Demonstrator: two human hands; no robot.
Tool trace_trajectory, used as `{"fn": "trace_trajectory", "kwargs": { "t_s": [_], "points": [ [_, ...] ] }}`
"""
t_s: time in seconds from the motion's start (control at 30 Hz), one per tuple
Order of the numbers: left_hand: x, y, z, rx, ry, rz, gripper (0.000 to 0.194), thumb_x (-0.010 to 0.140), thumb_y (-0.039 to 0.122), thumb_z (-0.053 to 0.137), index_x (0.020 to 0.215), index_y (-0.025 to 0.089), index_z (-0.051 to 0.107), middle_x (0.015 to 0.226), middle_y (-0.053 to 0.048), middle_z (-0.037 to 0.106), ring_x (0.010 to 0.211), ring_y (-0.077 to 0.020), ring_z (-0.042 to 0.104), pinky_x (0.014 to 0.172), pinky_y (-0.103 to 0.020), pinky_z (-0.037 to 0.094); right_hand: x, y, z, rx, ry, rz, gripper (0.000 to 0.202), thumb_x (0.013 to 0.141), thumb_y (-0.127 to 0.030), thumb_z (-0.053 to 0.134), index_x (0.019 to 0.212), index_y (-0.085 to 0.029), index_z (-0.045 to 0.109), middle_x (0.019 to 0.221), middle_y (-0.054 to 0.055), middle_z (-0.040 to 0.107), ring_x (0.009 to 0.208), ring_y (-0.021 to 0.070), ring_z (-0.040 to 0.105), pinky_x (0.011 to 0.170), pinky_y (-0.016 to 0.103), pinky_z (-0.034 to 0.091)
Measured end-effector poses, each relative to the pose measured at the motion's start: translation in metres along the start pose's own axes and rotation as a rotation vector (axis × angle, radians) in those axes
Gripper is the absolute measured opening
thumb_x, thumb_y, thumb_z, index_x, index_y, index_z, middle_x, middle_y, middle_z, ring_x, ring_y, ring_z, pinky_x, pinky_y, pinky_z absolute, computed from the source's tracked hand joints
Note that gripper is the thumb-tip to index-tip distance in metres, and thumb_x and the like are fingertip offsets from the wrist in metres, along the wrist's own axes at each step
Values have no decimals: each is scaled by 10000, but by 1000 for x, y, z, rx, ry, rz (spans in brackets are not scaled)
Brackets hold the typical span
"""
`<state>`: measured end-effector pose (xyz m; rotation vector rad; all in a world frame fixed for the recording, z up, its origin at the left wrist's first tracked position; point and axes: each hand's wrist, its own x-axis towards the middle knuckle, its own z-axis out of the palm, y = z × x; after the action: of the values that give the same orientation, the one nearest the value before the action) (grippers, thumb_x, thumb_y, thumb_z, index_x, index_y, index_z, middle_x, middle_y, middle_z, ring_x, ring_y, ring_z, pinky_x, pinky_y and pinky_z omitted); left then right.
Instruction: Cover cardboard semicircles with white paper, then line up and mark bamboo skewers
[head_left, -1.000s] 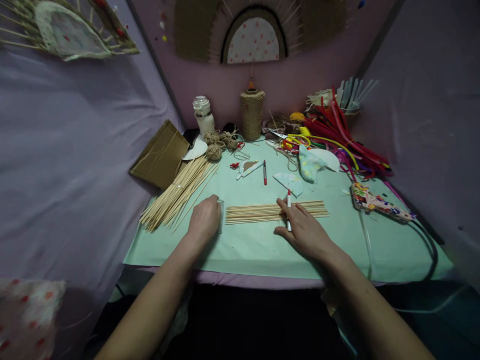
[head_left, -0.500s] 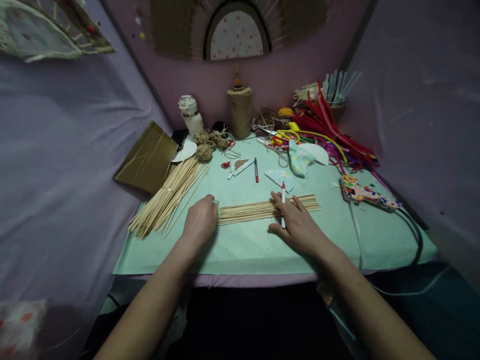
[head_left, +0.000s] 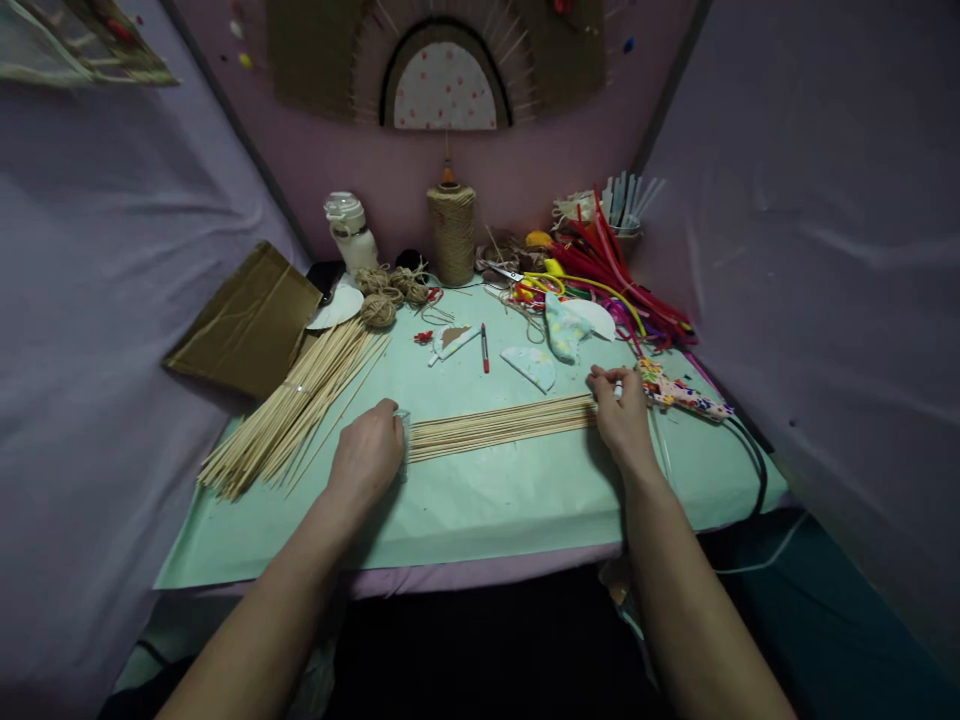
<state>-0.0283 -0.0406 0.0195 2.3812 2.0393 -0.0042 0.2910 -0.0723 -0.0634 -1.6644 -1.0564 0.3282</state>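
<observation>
A row of thin wooden sticks (head_left: pixel 502 425) lies side by side across the table in front of me. At its left end, my left hand (head_left: pixel 367 448) is closed with its fingers against a clear, see-through piece (head_left: pixel 406 447) standing by the stick ends; its exact kind I cannot make out. My right hand (head_left: pixel 621 405) is at the other end, fingers curled around the stick tips. A white marker (head_left: pixel 618 390) is tucked in that hand, mostly hidden by the fingers. Beyond the sticks lie a red-and-grey pen (head_left: pixel 484 348) and a patterned fabric half-circle (head_left: pixel 529 368).
On the left are a bundle of sticks (head_left: pixel 292 410) and a cardboard piece (head_left: pixel 244 320). Twine balls (head_left: pixel 379 310), a twine spool (head_left: pixel 452 235) and a bottle (head_left: pixel 351 230) stand behind. Scissors (head_left: pixel 504 271), red pipe cleaners (head_left: pixel 607 260) and a floral glue gun (head_left: pixel 686 392) are toward the right.
My right hand has slid right along the sticks to their far end, its spread fingers now curled in. My left hand stays at the left end. The view has shifted somewhat.
</observation>
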Motion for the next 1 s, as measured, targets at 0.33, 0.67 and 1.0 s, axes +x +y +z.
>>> {"fn": "trace_trajectory", "kwargs": {
  "t_s": [0.33, 0.67, 1.0],
  "points": [
    [1, -11, 3, -73, 3, -16, 347, 902, 213, 342, 1106, 143, 614, 937, -130, 715, 887, -279, 669, 741, -345, 465, -18, -27, 14, -100, -92, 37, 243, 888, -456, 441, 987, -234, 442, 1168, 163, 649, 1084, 280, 609, 902, 474, 453],
    [0, -25, 4, -81, 11, -39, 342, 911, 220, 344, 1108, 143, 613, 948, -133, 713, 908, -268, 668, 768, -338, 462, -33, -43, 19, -200, -79, -38, 332, 897, -389, 438, 1165, -193, 437, 1313, 211, 556, 1097, 319, 599, 910, 511, 449],
    [-10, -47, 0, -128, 58, -111, 363, 893, 232, 360, 1134, 144, 617, 987, -130, 719, 948, -264, 662, 812, -341, 462, -41, -72, 34, -342, -928, -657, 521, 901, -315, 528, 1398, -247, 387, 1086, 82, 653, 1086, 260, 590, 962, 476, 451]
  ]
}}
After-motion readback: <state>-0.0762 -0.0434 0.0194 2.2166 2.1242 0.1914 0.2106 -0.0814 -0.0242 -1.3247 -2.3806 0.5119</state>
